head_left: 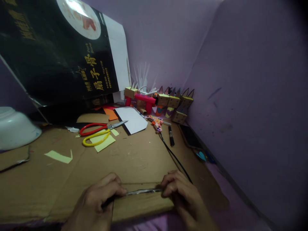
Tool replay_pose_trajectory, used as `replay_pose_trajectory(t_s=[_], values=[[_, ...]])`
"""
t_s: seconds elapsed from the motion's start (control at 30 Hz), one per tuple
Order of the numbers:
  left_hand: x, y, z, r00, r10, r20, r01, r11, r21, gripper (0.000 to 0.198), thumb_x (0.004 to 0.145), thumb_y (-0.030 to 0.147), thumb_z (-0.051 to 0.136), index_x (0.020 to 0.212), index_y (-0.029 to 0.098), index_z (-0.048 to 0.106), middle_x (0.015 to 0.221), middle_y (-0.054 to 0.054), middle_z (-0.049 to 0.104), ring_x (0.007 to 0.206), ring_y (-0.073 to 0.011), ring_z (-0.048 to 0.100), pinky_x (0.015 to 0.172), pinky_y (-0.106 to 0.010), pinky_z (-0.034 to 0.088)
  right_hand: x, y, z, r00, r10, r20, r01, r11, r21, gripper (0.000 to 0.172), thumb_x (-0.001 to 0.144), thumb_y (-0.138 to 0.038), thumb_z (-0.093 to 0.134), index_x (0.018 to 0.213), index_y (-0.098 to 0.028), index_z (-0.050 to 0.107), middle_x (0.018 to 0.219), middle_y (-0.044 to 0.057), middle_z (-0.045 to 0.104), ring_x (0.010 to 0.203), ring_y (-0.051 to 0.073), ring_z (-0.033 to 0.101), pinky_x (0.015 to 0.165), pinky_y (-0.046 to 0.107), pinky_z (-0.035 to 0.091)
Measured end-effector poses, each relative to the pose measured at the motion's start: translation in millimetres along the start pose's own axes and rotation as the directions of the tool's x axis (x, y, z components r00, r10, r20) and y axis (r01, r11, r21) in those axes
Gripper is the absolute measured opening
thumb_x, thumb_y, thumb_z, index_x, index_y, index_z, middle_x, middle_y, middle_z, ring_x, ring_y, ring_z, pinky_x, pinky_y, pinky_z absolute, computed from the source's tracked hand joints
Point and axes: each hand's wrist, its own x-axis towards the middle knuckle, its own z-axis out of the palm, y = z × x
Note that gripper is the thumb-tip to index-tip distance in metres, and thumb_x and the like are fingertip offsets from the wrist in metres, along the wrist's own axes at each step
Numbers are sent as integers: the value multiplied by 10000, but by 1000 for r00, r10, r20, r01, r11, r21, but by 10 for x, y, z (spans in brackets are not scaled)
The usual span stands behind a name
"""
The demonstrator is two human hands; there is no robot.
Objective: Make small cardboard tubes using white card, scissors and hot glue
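Near the front edge of the cardboard-covered table, both hands grip a thin dark strip [143, 191] with a shiny whitish line along it. My left hand [101, 195] pinches its left end, where a black part shows beneath the fingers. At the right end, the fingers of my right hand [181, 195] are closed round it. Whether the strip is the edge of a larger cardboard piece, I cannot tell. Beyond my hands lie scissors [108, 127] with red and yellow handles, partly on pale yellow paper [106, 144].
A white bowl [16, 128] sits upside down at the left. Behind stands a big black box [60, 64]. Several cardboard figures [168, 101] line the back. A white card [132, 120], a black marker [171, 136], a black cable [176, 158] and a phone [191, 136] lie about.
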Motion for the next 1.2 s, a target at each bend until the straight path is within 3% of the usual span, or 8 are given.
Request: replay_pose_trajectory(t_s=[0.17, 0.23, 0.3, 0.53, 0.77, 0.87, 1.03, 1.2], values=[[55, 53, -10, 1000, -5, -23, 4, 1000, -22, 219, 729, 132, 405, 687, 203, 608, 688, -9, 560, 625, -133, 563, 563, -199, 429, 46, -166, -167, 998, 42, -47, -52, 975, -216, 357, 865, -271, 453, 1220, -239, 469, 1193, 119, 556, 1095, 271, 533, 847, 378, 480], [83, 68, -13, 1000, 23, -14, -23, 1000, -3, 233, 721, 121, 405, 705, 204, 622, 691, -11, 559, 635, -136, 564, 574, -200, 438, 129, -244, -101, 998, 6, 57, 11, 955, -297, 557, 786, -397, 600, 1283, -222, 419, 1213, 139, 552, 1086, 297, 534, 859, 384, 466], [104, 84, -14, 998, 64, -6, -64, 998, 22, 243, 710, 117, 411, 732, 206, 636, 696, -14, 562, 637, -137, 564, 577, -201, 449, 219, -263, 26, 977, -152, 150, 192, 931, -311, 674, 702, -489, 665, 1265, -202, 430, 1078, 124, 627, 924, 275, 598, 791, 370, 481], [118, 120, -84, 989, 103, 104, -104, 994, 12, 276, 738, 111, 415, 843, 212, 650, 759, -25, 609, 673, -140, 592, 616, -204, 489, 256, -133, 262, 982, -168, 86, 186, 944, -273, 451, 711, -273, 658, 1130, -200, 508, 937, 82, 628, 800, 216, 593, 660, 329, 470], [-70, -132, -171, 987, 5, 163, -19, 996, 82, 610, 680, 83, 539, 1236, 324, 469, 1269, -21, 536, 1106, -195, 548, 888, -257, 472, 269, -217, 215, 991, -135, 22, 136, 954, -267, 342, 691, -211, 675, 1005, -202, 540, 857, 53, 635, 758, 206, 609, 713, 370, 457], [-103, -81, -102, 995, 79, 67, -86, 990, 108, 641, 628, 160, 662, 1221, 308, 471, 1258, -55, 548, 1100, -234, 558, 869, -282, 492, 268, -191, 247, 987, -159, 24, 158, 940, -302, 297, 729, -279, 640, 998, -208, 538, 832, 46, 642, 742, 206, 626, 800, 423, 424], [-92, 55, 84, 950, 257, -178, -218, 953, 210, 234, 718, 237, 602, 949, 240, 570, 1138, -87, 596, 1009, -222, 594, 819, -269, 503, 251, -166, 282, 980, -196, 20, 190, 918, -348, 247, 777, -353, 609, 975, -224, 537, 778, 26, 656, 684, 191, 634, 808, 409, 421], [-104, 51, 154, 913, 349, -211, -277, 910, 308, 238, 777, 257, 567, 1008, 219, 524, 963, -57, 656, 904, -206, 617, 808, -275, 490, 226, -176, 326, 974, -218, -57, 184, 916, -357, 135, 818, -324, 522, 891, -216, 557, 731, 12, 658, 642, 163, 627, 822, 389, 396]])
